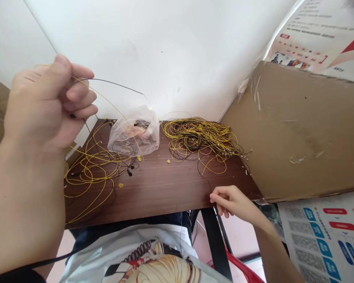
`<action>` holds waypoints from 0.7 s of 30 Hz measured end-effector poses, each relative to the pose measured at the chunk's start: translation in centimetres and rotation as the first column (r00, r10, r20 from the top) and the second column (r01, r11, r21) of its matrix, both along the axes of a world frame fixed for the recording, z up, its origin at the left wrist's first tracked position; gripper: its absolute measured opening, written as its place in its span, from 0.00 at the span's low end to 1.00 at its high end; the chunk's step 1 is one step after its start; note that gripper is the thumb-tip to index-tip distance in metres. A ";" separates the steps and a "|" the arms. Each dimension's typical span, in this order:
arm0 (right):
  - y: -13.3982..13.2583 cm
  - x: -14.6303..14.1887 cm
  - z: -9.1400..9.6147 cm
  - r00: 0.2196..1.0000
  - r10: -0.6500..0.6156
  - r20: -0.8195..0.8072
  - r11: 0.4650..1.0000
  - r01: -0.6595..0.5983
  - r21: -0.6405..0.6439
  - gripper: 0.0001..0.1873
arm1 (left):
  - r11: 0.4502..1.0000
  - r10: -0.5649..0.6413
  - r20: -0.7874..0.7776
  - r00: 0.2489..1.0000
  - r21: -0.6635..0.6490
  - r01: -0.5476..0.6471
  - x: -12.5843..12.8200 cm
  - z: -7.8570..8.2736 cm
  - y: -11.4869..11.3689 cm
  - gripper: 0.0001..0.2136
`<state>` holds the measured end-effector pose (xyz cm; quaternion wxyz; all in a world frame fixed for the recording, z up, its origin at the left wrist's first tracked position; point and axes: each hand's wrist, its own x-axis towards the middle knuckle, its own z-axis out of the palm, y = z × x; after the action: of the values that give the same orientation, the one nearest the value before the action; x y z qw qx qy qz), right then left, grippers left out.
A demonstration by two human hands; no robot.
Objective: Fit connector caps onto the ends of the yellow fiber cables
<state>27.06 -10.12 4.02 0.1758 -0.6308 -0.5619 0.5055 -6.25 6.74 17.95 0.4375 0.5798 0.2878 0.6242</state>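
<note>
Raised at the upper left, my left hand [51, 96] is closed on thin wires. A yellow wire [113, 105] runs from its fingers down over the plastic bag, and the tip of a black wire [118, 84] sticks out to the right. Below it, loose loops of yellow and black wire [91, 175] lie on the table's left part. At the table's front right edge, my right hand [231, 200] has thumb and forefinger pinched together. A thin black wire [205, 179] leads from the large wire bundle [200, 135] to these fingertips.
A clear plastic bag [149, 143] with small items stands at the back of the brown table [162, 184]. Small yellow bits [120, 185] lie scattered. A cardboard panel [301, 137] borders the right side, and a white wall [165, 47] stands behind.
</note>
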 end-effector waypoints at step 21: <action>14.7 2.4 5.5 0.751 -0.035 -0.659 0.754 0.453 0.477 0.15 | 0.996 -0.026 0.062 0.998 -0.085 0.031 -0.6 0.0 0.7 0.07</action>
<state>29.47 4.63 9.47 0.6101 -0.4116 -0.5120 0.4429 -6.88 7.48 17.97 0.4795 0.5453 0.2928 0.6221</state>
